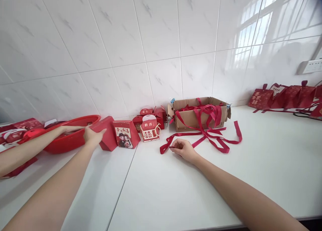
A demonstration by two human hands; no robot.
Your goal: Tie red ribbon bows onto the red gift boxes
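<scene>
My left hand grips a plain-sided red gift box by its left edge, thumb in front and the other fingers partly hidden. Right beside it stands another red gift box with a printed couple on its front. My right hand is closed in a pinch on a dark red ribbon, low over the white table. More of that ribbon lies in loose loops behind the hand and trails from a cardboard box.
A co-worker's hand reaches into a red basin at the left. A small red box with a rope handle stands mid-table, several others behind it. Red bags line the tiled wall at right, near black cords and a power strip.
</scene>
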